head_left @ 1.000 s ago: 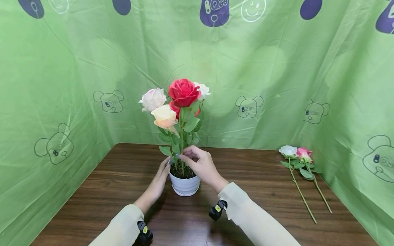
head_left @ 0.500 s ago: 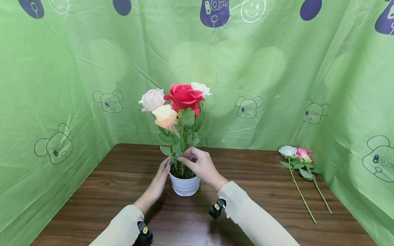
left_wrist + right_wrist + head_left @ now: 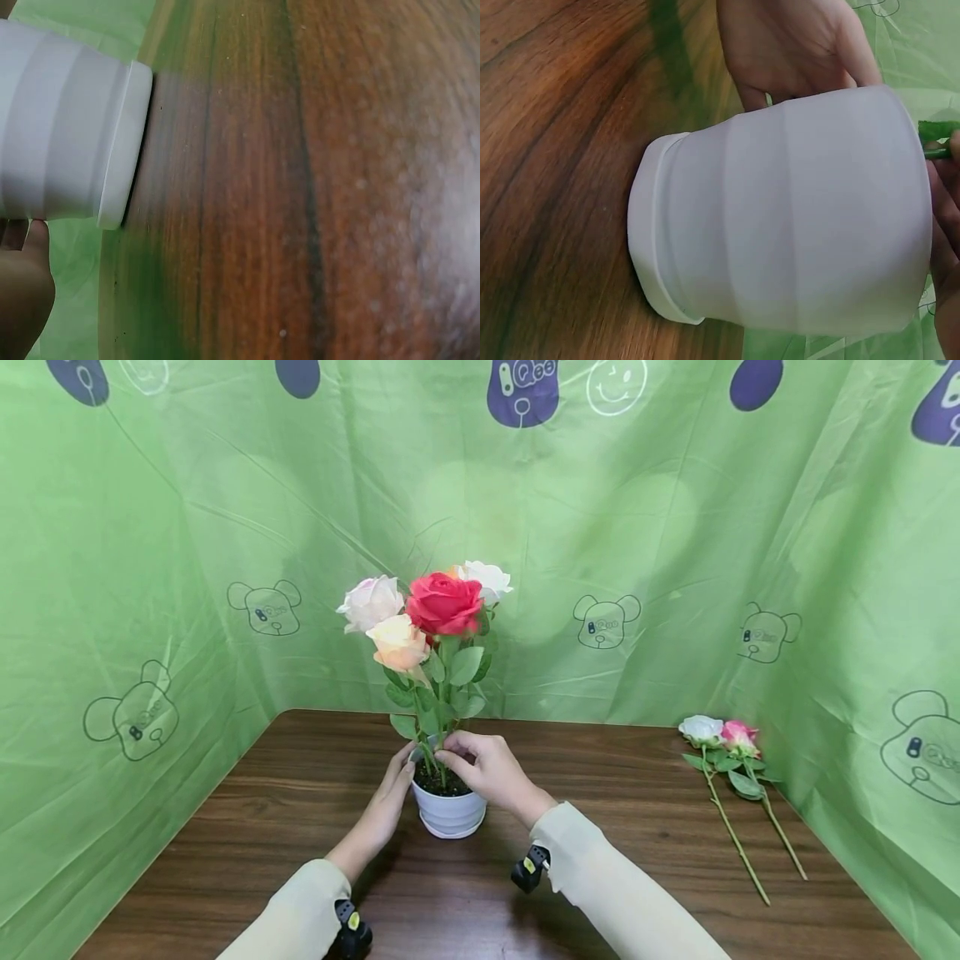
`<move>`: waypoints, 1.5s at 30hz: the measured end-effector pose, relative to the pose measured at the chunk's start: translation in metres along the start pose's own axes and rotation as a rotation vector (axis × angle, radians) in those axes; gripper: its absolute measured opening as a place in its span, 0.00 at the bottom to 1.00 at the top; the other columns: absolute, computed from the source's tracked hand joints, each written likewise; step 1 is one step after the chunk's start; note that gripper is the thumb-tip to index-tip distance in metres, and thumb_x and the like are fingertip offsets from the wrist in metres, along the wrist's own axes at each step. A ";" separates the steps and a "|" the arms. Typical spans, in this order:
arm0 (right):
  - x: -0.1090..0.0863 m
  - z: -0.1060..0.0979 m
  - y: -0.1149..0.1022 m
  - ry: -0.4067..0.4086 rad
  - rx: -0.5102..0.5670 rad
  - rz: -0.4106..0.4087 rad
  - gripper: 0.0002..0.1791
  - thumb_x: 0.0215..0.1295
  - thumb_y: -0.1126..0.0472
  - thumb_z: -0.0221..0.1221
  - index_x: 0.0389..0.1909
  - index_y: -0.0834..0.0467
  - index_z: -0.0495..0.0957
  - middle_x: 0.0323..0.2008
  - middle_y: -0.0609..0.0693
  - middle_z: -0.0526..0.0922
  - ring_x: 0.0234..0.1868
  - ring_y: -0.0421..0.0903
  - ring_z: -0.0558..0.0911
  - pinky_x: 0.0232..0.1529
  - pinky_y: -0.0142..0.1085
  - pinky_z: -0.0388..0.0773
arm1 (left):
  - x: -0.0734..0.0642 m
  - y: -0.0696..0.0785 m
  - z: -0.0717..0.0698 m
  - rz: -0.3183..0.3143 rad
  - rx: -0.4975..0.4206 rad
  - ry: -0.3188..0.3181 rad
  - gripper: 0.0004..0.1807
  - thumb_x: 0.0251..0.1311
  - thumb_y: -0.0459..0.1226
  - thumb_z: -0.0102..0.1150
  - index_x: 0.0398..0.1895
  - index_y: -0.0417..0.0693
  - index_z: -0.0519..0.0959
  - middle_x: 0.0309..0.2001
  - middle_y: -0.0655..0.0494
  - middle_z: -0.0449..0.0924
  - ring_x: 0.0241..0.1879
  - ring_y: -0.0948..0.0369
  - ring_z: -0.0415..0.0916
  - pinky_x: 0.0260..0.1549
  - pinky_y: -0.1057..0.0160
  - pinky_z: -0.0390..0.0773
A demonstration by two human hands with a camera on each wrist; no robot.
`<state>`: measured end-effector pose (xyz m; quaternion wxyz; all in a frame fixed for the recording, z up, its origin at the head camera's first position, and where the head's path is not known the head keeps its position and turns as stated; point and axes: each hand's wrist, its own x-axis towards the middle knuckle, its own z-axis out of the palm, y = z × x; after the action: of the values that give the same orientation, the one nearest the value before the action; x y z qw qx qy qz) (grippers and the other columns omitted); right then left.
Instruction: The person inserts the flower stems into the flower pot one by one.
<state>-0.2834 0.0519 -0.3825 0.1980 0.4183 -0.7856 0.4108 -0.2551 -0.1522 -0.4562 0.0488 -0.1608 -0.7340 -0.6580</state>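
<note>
Right grip (image 3: 491, 770) pinching rose stem (image 3: 936, 153), left grip (image 3: 386, 799) against white pot (image 3: 452, 814)

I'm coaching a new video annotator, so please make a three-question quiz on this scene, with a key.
1. True or false: the white pot lies on its side on the table.
2. What does the right hand pinch?
3. Fill in: on the table, next to a loose white rose, lies another rose whose bloom is mostly ____.

Key:
1. False; it stands upright.
2. A green stem.
3. Pink.
</note>
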 end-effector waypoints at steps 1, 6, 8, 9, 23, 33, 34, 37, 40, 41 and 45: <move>-0.001 0.000 0.000 -0.001 -0.017 -0.018 0.03 0.68 0.62 0.64 0.36 0.57 0.84 0.28 0.42 0.83 0.25 0.34 0.76 0.27 0.28 0.74 | 0.000 0.000 0.000 0.003 0.003 0.000 0.28 0.82 0.46 0.30 0.79 0.46 0.49 0.77 0.39 0.47 0.75 0.46 0.44 0.69 0.38 0.53; -0.001 0.000 0.000 -0.009 -0.060 -0.090 0.03 0.70 0.62 0.62 0.37 0.58 0.83 0.30 0.44 0.84 0.28 0.34 0.77 0.30 0.28 0.76 | 0.000 0.000 0.000 0.018 0.000 -0.002 0.28 0.82 0.45 0.29 0.79 0.45 0.49 0.77 0.39 0.48 0.75 0.47 0.45 0.68 0.39 0.53; 0.000 0.001 0.000 -0.018 -0.064 -0.097 0.04 0.70 0.61 0.62 0.37 0.57 0.83 0.30 0.43 0.84 0.29 0.34 0.78 0.32 0.28 0.77 | 0.000 0.000 0.000 0.028 0.002 -0.002 0.28 0.82 0.45 0.29 0.79 0.45 0.49 0.77 0.39 0.49 0.75 0.46 0.46 0.68 0.39 0.54; 0.001 0.002 0.000 -0.023 -0.058 -0.096 0.04 0.70 0.61 0.62 0.36 0.57 0.83 0.30 0.43 0.84 0.30 0.34 0.79 0.32 0.28 0.77 | 0.000 0.000 0.000 0.026 0.003 0.002 0.28 0.82 0.45 0.29 0.79 0.45 0.49 0.77 0.40 0.49 0.74 0.46 0.46 0.67 0.39 0.55; -0.001 0.011 0.001 0.000 -0.048 -0.053 0.08 0.66 0.62 0.67 0.29 0.53 0.77 0.26 0.40 0.80 0.27 0.33 0.77 0.30 0.27 0.77 | 0.000 -0.001 0.000 -0.005 0.013 -0.020 0.27 0.82 0.47 0.29 0.79 0.52 0.49 0.78 0.45 0.47 0.75 0.50 0.44 0.68 0.39 0.53; -0.002 0.010 0.003 -0.010 -0.022 0.022 0.13 0.65 0.60 0.68 0.25 0.51 0.73 0.24 0.39 0.77 0.26 0.35 0.75 0.27 0.28 0.75 | -0.001 0.003 0.000 -0.015 0.004 -0.015 0.28 0.82 0.47 0.30 0.79 0.51 0.50 0.78 0.44 0.47 0.75 0.50 0.43 0.69 0.40 0.53; -0.002 0.009 0.003 -0.016 -0.021 0.024 0.13 0.65 0.59 0.68 0.25 0.51 0.73 0.24 0.39 0.77 0.26 0.35 0.75 0.27 0.29 0.75 | -0.001 0.003 0.000 -0.016 0.005 -0.014 0.28 0.82 0.47 0.30 0.79 0.50 0.49 0.78 0.44 0.47 0.75 0.50 0.43 0.69 0.39 0.53; -0.002 0.006 0.005 -0.039 -0.020 0.038 0.12 0.66 0.58 0.67 0.25 0.49 0.74 0.23 0.38 0.76 0.25 0.34 0.75 0.26 0.30 0.74 | -0.001 0.003 0.000 -0.024 0.009 -0.008 0.28 0.82 0.47 0.30 0.79 0.50 0.49 0.78 0.44 0.46 0.75 0.49 0.43 0.69 0.40 0.53; -0.003 0.002 0.006 -0.066 -0.026 0.055 0.11 0.66 0.58 0.67 0.25 0.48 0.76 0.22 0.37 0.76 0.23 0.34 0.74 0.25 0.30 0.73 | 0.000 0.001 0.000 -0.015 0.006 -0.005 0.28 0.82 0.47 0.30 0.79 0.48 0.49 0.78 0.41 0.46 0.75 0.47 0.43 0.69 0.39 0.53; -0.003 0.001 0.006 -0.076 -0.031 0.058 0.11 0.66 0.58 0.67 0.26 0.48 0.77 0.22 0.36 0.76 0.23 0.34 0.74 0.25 0.30 0.73 | 0.000 0.001 0.000 -0.013 0.005 -0.004 0.28 0.82 0.47 0.30 0.79 0.48 0.49 0.78 0.41 0.46 0.75 0.47 0.43 0.69 0.39 0.52; -0.003 -0.002 0.006 -0.119 -0.065 0.043 0.08 0.67 0.61 0.65 0.27 0.51 0.79 0.23 0.37 0.78 0.23 0.34 0.74 0.25 0.29 0.73 | 0.000 -0.001 0.000 0.009 0.004 -0.010 0.29 0.82 0.46 0.29 0.79 0.45 0.48 0.77 0.39 0.46 0.75 0.46 0.42 0.68 0.38 0.52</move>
<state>-0.2868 0.0572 -0.3861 0.1556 0.4182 -0.8177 0.3637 -0.2557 -0.1518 -0.4570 0.0483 -0.1674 -0.7350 -0.6553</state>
